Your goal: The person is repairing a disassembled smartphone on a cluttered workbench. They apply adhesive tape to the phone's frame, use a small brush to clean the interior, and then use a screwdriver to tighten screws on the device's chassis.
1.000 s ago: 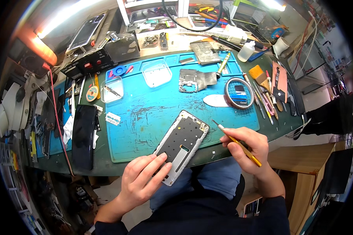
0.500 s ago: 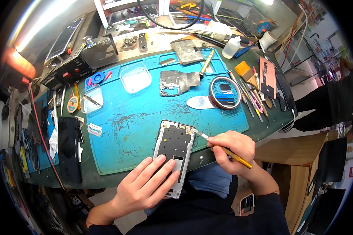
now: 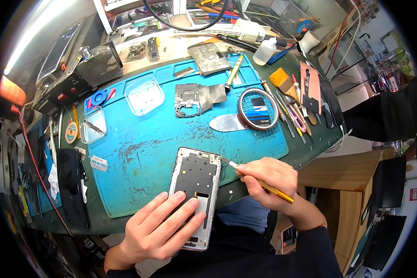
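A bare phone frame [image 3: 197, 173], dark inside with a silver rim, lies tilted across the front edge of the mat. My left hand [image 3: 164, 224] spreads over its lower half, with the fingers resting on its face; the thumb is hidden. In my right hand [image 3: 268, 180] is a thin craft knife [image 3: 278, 192] with a gold handle, held like a pen. Its blade points left, and the tip is at the frame's upper right corner. Whether the tip touches the rim is too small to tell.
On the blue mat [image 3: 139, 162] lie a razor blade [image 3: 98, 163], a clear tray [image 3: 144, 96], a phone circuit board [image 3: 187, 100] and a tape roll [image 3: 240, 114]. A black phone [image 3: 72, 185] lies at left. A brush [image 3: 281, 78] and several tools lie at right.
The whole view has shifted, so the desk sits further left and slightly lower. The knife tip has moved from on the frame's corner to its outer edge. Both hands keep their hold.
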`<action>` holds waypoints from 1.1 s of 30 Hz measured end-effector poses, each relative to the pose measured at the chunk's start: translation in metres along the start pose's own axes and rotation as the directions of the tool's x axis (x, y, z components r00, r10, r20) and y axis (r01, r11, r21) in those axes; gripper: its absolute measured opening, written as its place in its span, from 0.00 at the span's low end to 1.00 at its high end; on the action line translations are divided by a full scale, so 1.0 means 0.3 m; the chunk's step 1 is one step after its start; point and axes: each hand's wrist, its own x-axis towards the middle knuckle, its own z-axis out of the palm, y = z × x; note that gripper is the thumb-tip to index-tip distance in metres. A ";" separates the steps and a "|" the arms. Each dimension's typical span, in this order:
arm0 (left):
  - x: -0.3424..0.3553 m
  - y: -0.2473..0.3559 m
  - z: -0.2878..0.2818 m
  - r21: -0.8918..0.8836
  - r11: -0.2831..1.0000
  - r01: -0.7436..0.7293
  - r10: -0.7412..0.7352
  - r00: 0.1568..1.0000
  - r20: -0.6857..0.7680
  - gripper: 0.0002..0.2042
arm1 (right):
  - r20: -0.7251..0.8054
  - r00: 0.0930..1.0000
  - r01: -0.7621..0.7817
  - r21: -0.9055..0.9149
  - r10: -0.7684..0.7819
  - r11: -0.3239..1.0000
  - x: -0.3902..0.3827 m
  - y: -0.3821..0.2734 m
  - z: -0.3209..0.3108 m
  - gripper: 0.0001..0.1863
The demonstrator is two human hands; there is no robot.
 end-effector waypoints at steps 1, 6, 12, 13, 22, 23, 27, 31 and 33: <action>-0.001 -0.001 0.002 0.009 1.000 -0.008 0.008 1.000 0.001 0.13 | 0.007 1.000 0.001 0.001 -0.001 1.000 0.003 -0.001 -0.001 0.14; -0.003 0.002 0.004 0.026 0.999 -0.031 0.031 0.999 0.019 0.12 | 0.047 0.999 -0.003 0.002 0.003 1.000 0.024 -0.007 -0.001 0.15; -0.004 -0.005 -0.002 0.027 0.999 -0.045 0.044 0.999 0.020 0.12 | 0.056 0.998 -0.009 -0.006 0.009 1.000 0.010 -0.004 -0.005 0.16; -0.003 -0.006 -0.002 0.031 0.998 -0.049 0.048 0.999 0.022 0.12 | 0.052 0.998 -0.026 0.002 0.026 1.000 0.006 -0.002 -0.005 0.16; 0.002 -0.008 -0.009 0.021 0.999 -0.033 0.032 0.999 0.012 0.11 | 0.011 0.996 -0.084 0.060 0.084 0.995 0.028 -0.008 0.003 0.16; 0.003 -0.008 -0.013 0.021 0.999 -0.025 0.025 1.000 0.012 0.11 | 0.008 0.996 -0.091 0.093 0.090 0.992 0.032 -0.009 0.004 0.16; 0.024 -0.018 -0.035 -0.018 1.000 -0.008 0.008 1.000 0.027 0.11 | -0.015 0.996 -0.091 0.064 0.092 0.994 0.000 -0.005 -0.014 0.17; 0.065 -0.035 -0.064 -0.036 0.999 -0.040 0.042 0.998 0.053 0.11 | 0.051 0.999 -0.005 -0.004 0.005 1.000 0.003 -0.007 -0.020 0.16; 0.066 -0.036 -0.055 -0.065 0.997 -0.040 0.043 0.999 0.031 0.11 | 0.048 0.999 0.015 -0.034 -0.013 0.999 0.001 -0.001 -0.014 0.16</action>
